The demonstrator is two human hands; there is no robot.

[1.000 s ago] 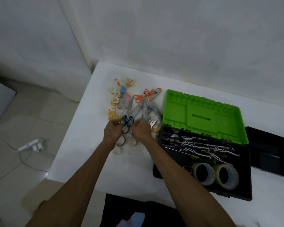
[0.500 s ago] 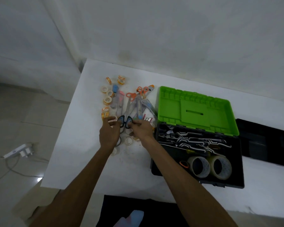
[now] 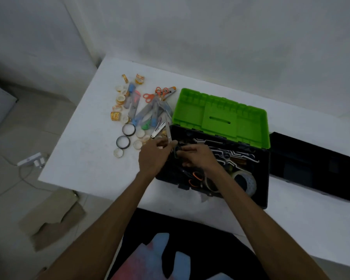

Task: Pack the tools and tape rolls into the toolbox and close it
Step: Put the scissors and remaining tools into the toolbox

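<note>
The black toolbox (image 3: 264, 178) stands open on the white table, its green lid (image 3: 220, 114) tilted back. Both of my hands hover over its left end. My left hand (image 3: 153, 156) and my right hand (image 3: 198, 157) together grip the dark handles of a pair of scissors (image 3: 168, 131), whose blades point away from me. Wrenches (image 3: 228, 153), a big tape roll (image 3: 246, 181) and orange-handled scissors (image 3: 196, 177) lie inside the box. Small tape rolls (image 3: 117, 116), two black rings (image 3: 128, 129) and more scissors (image 3: 160, 91) lie on the table to the left.
A black tray (image 3: 313, 166) lies right of the toolbox. The wall runs close behind the table (image 3: 85, 158). On the floor to the left are a white power strip (image 3: 31, 159) with its cable and flattened cardboard (image 3: 53, 217).
Both hands have lifted the dark-handled scissors out of the pile on the table and moved right, over the left end of the toolbox. The camera has swung right.
</note>
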